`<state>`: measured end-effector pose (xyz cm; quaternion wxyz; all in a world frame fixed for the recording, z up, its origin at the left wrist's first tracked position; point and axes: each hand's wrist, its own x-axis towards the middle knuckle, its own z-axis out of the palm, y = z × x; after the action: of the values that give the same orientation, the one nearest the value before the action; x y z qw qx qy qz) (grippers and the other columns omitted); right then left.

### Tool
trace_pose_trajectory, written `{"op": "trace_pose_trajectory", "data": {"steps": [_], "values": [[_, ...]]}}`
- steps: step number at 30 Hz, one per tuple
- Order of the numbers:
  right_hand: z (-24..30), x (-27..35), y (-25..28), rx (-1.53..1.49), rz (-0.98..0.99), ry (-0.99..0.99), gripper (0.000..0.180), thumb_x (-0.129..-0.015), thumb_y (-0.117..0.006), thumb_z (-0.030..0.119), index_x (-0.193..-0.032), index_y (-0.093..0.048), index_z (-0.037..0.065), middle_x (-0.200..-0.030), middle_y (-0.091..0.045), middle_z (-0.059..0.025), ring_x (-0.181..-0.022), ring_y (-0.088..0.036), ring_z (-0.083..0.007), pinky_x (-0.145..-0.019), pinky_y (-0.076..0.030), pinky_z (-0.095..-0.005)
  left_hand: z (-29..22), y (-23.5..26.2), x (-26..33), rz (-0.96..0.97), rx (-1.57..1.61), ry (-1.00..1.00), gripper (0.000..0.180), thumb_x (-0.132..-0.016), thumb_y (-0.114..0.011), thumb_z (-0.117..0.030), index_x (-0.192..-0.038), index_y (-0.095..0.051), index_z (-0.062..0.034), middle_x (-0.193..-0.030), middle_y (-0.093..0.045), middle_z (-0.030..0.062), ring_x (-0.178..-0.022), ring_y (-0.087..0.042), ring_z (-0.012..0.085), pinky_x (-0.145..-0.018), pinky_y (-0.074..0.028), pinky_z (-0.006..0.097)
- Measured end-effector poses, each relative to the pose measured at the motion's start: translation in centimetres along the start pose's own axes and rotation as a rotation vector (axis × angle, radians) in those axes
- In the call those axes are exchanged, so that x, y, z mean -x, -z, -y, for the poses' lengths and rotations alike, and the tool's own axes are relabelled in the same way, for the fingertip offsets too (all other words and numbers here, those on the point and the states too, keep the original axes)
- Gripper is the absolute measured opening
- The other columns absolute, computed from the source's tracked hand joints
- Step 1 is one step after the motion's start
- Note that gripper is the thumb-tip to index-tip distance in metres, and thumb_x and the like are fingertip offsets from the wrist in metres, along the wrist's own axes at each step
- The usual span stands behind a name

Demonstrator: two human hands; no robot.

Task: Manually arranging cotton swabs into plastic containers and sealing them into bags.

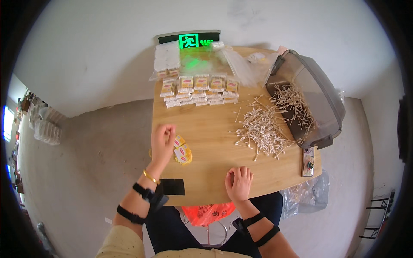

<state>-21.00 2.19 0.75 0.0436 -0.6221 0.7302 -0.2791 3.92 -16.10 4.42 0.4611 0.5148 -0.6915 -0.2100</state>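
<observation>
Leftmost, blurred shelves (45,124) at the picture's bent rim, too small to make out. Nearer the middle, left hand (162,141) raised at the table's (206,129) left edge, fingers curled together at the tips, touching a small heap of yellow packets (183,152); whether pinching one, cannot tell. Part of that heap hidden behind the palm. Black square (173,186) lying on the near edge just beside the left wrist, kind unclear. Below the table edge, orange bag (208,213) half hidden by the tabletop.

Far side, rows of filled packets (200,89) stacked side by side, each holding cotton swabs. Behind them clear plastic bags (172,60), contents washed out by green glare from a lit sign (189,40) on the wall.

Near edge, right of middle, right hand (238,181) resting flat on the wood, fingers loosely together, holding nothing, well apart from the yellow packets. Farther right, loose pile of cotton swabs (262,127) spread on the table, reaching to a grey plastic bin (318,94) lying tipped on its side, more swabs inside on its dark floor. Small flat device (308,161) just beside the bin's near corner. Crumpled clear bag (307,195) under the right edge, contents unclear.
</observation>
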Motion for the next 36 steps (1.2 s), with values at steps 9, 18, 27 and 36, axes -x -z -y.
{"op": "trace_pose_trajectory", "data": {"steps": [9,18,27,36], "values": [[0.1,-0.1,-0.3,0.013,-0.003,-0.008,0.013,-0.089,-0.067,0.021,-0.096,-0.061,0.012,-0.098,-0.057,-0.0112,-0.098,-0.054,-0.0333,-0.088,-0.040,-0.0468,1.6,1.7,11.0,0.163,-0.398,0.005,0.049,-0.099,-0.060,-0.021,-0.143,-0.047,-0.0037,-0.152,-0.048,0.0196,-0.144,-0.041,0.0377,-0.122,-0.027,0.050],[-0.3,0.3,-1.0,0.072,-0.025,-0.011,0.014,-0.088,-0.067,0.021,-0.095,-0.060,0.012,-0.098,-0.057,-0.0114,-0.098,-0.054,-0.0334,-0.087,-0.041,-0.0470,-0.6,0.5,8.6,0.380,-0.516,0.025,0.117,-0.073,-0.088,-0.049,-0.159,-0.023,-0.0067,-0.164,-0.028,0.0199,-0.155,-0.022,0.0389,-0.123,-0.015,0.062],[0.2,-0.1,-0.7,0.046,-0.066,-0.022,0.013,-0.086,-0.066,0.021,-0.093,-0.060,0.012,-0.095,-0.056,-0.0101,-0.096,-0.055,-0.0319,-0.086,-0.041,-0.0458,-0.3,-1.4,4.1,0.371,-0.377,-0.132,0.104,-0.071,-0.090,-0.044,-0.152,-0.037,-0.0046,-0.128,-0.060,0.0140,-0.116,-0.055,0.0347,-0.105,-0.041,0.048],[-0.6,0.0,-1.4,0.063,-0.061,-0.012,0.015,-0.086,-0.066,0.025,-0.092,-0.059,0.013,-0.095,-0.056,-0.0091,-0.095,-0.055,-0.0305,-0.085,-0.041,-0.0453,-7.2,-8.4,10.7,0.446,-0.171,-0.270,0.058,-0.097,-0.065,-0.029,-0.145,-0.045,-0.0024,-0.151,-0.046,0.0197,-0.146,-0.038,0.0405,-0.124,-0.026,0.053]]}}
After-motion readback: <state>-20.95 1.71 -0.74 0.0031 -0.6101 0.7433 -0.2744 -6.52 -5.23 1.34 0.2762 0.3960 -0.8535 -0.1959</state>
